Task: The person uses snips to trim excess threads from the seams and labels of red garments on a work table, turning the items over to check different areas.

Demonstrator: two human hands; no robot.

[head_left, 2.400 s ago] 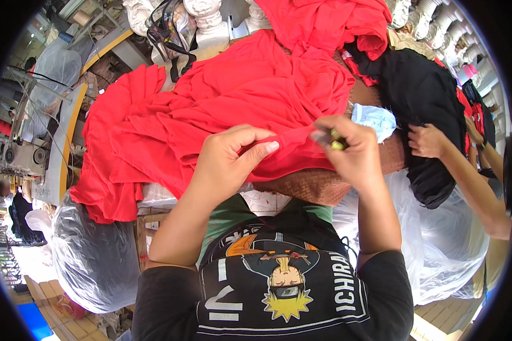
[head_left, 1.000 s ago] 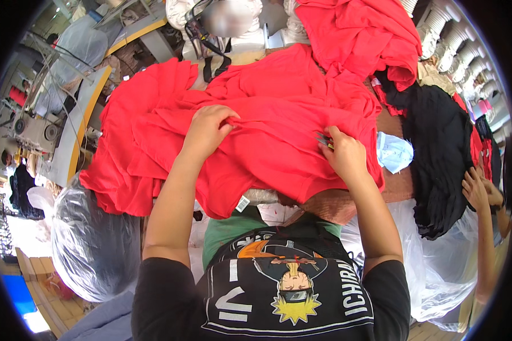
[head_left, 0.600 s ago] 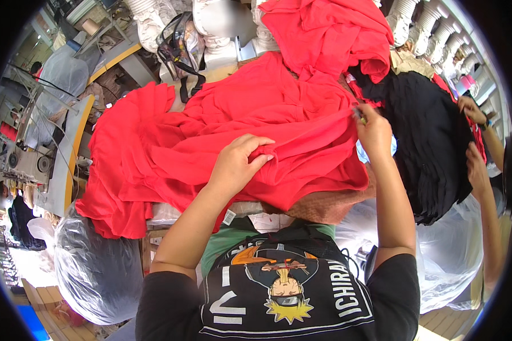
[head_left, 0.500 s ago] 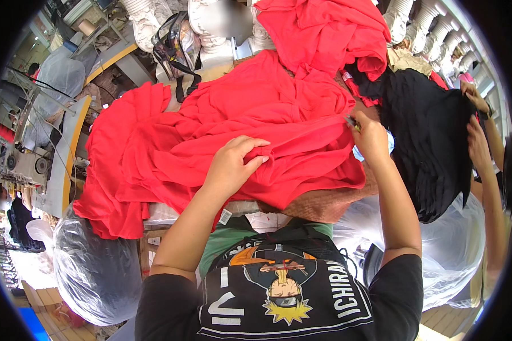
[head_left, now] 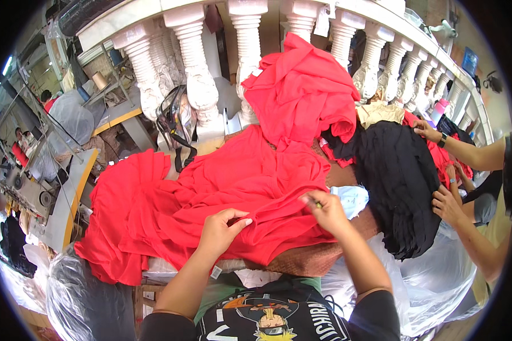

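Observation:
A large heap of red cloth (head_left: 205,182) is spread over the table before me, with folds running left to right. My left hand (head_left: 219,230) is closed at its near side, thumb and forefinger pinching an edge of the cloth. Over the right part of the heap is my right hand (head_left: 330,216), its fingers wrapped around small thread snips (head_left: 315,203). Only a short dark bit of the snips shows; the rest is inside the fist. Pale blue cloth (head_left: 351,200) lies just beyond the right hand.
Another red pile (head_left: 301,91) rests at the back against white balusters (head_left: 247,51). At right, another person's hands (head_left: 448,206) touch a stack of black cloth (head_left: 395,182). A clear bag (head_left: 179,116) sits back left, sewing machines (head_left: 34,190) farther left. Plastic-wrapped bundles (head_left: 91,295) flank me.
The view has tilted upward, showing more of the balusters. My right hand has moved left, closer to my left hand, which still pinches the red cloth. The other person's hands have spread apart.

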